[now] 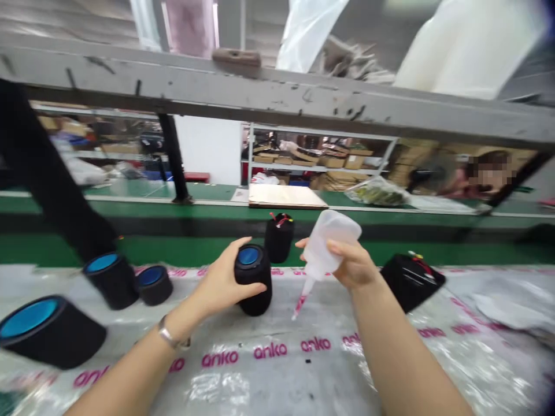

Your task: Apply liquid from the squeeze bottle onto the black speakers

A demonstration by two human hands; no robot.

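My left hand [229, 274] is wrapped round a black cylindrical speaker [255, 289] with a blue round top, upright over the plastic-covered table. In my right hand [351, 263] is a translucent white squeeze bottle [327, 240], tipped with its thin nozzle pointing down and left. The nozzle tip is apart from the speaker, to its right. Just behind the two hands stands a black cylinder [278, 240] with red wires sticking out of its top. Part of my right hand's fingers is hidden behind the bottle.
Several blue-topped black cylinders, one a short speaker [155, 287], stand at the left. A black housing with wires [410, 283] lies tilted at the right. Clear plastic sheet printed "anko" [269, 381] covers the table. A metal beam [217, 86] crosses above; a person [468, 179] is behind at right.
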